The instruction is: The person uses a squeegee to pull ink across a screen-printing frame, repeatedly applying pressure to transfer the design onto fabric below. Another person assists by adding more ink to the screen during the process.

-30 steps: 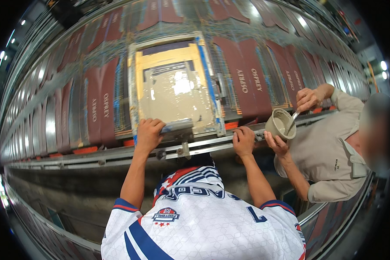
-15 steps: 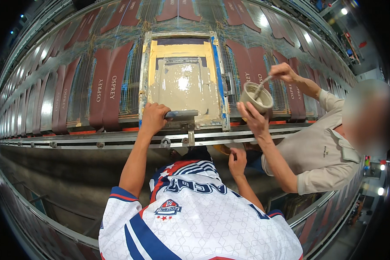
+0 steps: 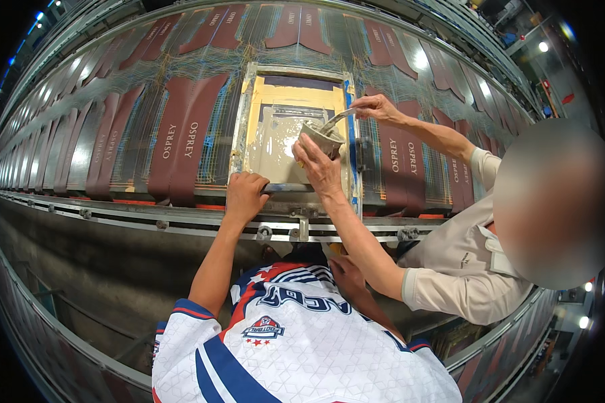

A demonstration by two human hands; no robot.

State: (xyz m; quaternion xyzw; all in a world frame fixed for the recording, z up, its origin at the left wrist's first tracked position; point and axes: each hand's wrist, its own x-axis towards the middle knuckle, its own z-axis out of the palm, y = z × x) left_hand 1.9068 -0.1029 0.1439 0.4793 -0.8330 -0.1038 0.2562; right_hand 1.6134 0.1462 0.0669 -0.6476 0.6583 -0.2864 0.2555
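Observation:
My left hand (image 3: pixel 247 191) is closed on the left end of a squeegee (image 3: pixel 288 187) lying across the lower part of a framed printing screen (image 3: pixel 246 114) with grey paste and yellow tape. My right hand (image 3: pixel 346 272) is down below the rail beside my body, shadowed and partly hidden; its finger state is unclear. A co-worker's hand (image 3: pixel 317 162) holds a grey paste-filled cup (image 3: pixel 321 138) over the screen. Their other hand (image 3: pixel 373 107) grips a metal spatula (image 3: pixel 336 119) angled into the cup.
The long printing bed carries rows of maroon fabric pieces (image 3: pixel 171 141). A metal rail (image 3: pixel 148 216) runs along its near edge. The co-worker (image 3: pixel 450 248) leans in from the right, their arm crossing near my right side. A second bed (image 3: pixel 60 336) runs behind me.
The co-worker's cup and spatula have moved leftward over the screen. My right hand has dropped from the rail toward my body; my left hand stays at the screen's lower edge.

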